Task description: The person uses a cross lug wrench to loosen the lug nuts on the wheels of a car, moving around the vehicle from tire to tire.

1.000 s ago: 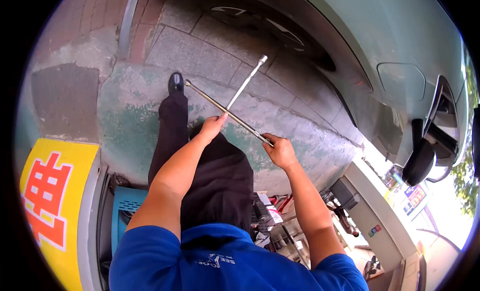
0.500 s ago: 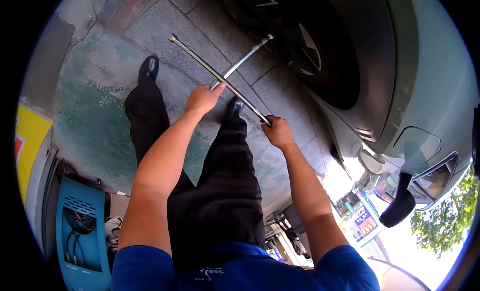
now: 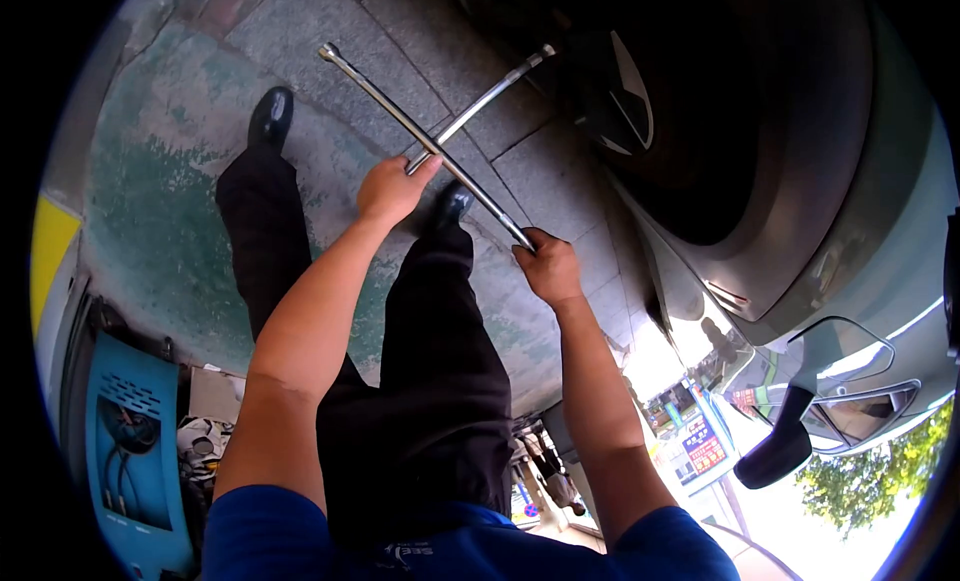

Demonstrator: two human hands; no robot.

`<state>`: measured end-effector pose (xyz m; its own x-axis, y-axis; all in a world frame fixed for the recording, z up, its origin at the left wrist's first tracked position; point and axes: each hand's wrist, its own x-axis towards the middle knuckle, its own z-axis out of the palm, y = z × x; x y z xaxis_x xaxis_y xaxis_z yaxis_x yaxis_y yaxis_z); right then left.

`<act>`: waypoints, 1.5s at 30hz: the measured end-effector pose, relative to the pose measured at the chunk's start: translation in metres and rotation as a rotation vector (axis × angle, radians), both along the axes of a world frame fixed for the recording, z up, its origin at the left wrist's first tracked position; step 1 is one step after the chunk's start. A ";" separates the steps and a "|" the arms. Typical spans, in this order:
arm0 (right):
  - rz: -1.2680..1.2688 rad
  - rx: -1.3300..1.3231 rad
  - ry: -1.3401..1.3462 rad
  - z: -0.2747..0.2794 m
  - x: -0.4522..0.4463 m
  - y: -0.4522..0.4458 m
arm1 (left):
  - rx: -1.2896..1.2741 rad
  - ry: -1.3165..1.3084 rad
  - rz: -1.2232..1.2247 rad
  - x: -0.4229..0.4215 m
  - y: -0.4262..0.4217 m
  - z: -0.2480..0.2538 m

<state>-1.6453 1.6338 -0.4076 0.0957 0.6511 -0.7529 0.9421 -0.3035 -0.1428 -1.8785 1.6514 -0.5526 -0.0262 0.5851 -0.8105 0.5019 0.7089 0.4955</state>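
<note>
Head view: a silver metal cross-shaped wrench (image 3: pixel 432 145) is held up ahead of the legs, toward 11 o'clock, its long bar slanting from 11 to 5 o'clock.
Left hand (image 3: pixel 390 191): grasping the wrench beside its crossing, thumb against the metal, the short 7 o'clock arm against the palm.
Left arm: elbow slightly bent, bare forearm pointing toward 1 o'clock.
Right hand (image 3: pixel 551 266): curled firmly around the long bar's 5 o'clock end, knuckles up.
Right arm: reaching forward, forearm angled toward 11 o'clock.
Wheel: black tyre with a spoked rim (image 3: pixel 690 121) at 1 o'clock; cannot tell whether the wrench's nearest tip touches it.
Car: pale grey-green body (image 3: pixel 885 181) at 2 o'clock.
Footwear: polished black shoes (image 3: pixel 271 119) toward 10 and 11 o'clock.
Machine: teal vented case (image 3: pixel 165 486) at 8 o'clock.
</note>
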 end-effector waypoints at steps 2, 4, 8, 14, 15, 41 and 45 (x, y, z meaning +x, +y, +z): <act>-0.024 -0.021 -0.022 0.000 0.001 -0.001 | 0.032 0.016 -0.014 0.002 -0.002 0.000; -0.037 -0.017 -0.006 0.000 0.005 -0.002 | 0.065 0.036 -0.029 0.003 -0.004 -0.002; 0.022 -0.004 -0.025 0.012 0.002 0.005 | -0.067 -0.060 -0.044 0.002 0.001 0.006; 0.012 0.040 -0.049 0.016 -0.002 0.004 | -0.071 -0.099 -0.041 0.004 0.010 0.005; -0.005 0.036 -0.003 0.009 0.001 0.005 | -0.093 -0.100 -0.054 0.003 0.015 0.007; 0.122 -0.157 -0.226 -0.147 0.058 -0.013 | -0.039 -0.119 0.073 0.044 0.024 -0.015; 0.143 -0.263 -0.234 -0.125 0.048 -0.012 | 0.034 -0.069 0.076 0.040 0.011 -0.018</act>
